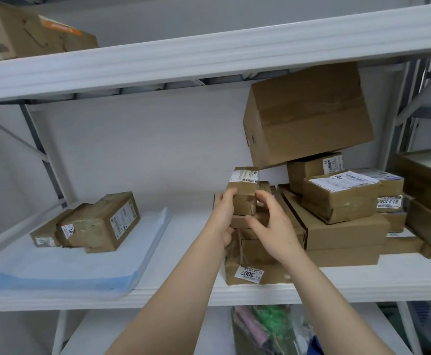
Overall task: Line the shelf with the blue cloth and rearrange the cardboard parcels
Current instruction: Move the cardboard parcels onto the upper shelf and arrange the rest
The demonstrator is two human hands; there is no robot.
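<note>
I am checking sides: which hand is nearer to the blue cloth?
Left. The left hand is right of the blue cloth, gripping the small parcel; the right hand is farther right, at that parcel's other side.

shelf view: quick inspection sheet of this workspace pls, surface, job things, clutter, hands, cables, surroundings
surface: white middle shelf; the blue cloth covers only its left part.
job's things: two taped parcels lie on the cloth; a small parcel is held upright over a pile that includes a 3007-labelled parcel.
clutter: stack of parcels on the right, with a large box tilted on top of it.
grippers: left hand grips the small parcel's left side; right hand curls against its right side.
cables: nothing seen.
surroundings: worn box on the upper shelf; plastic bag below.
</note>
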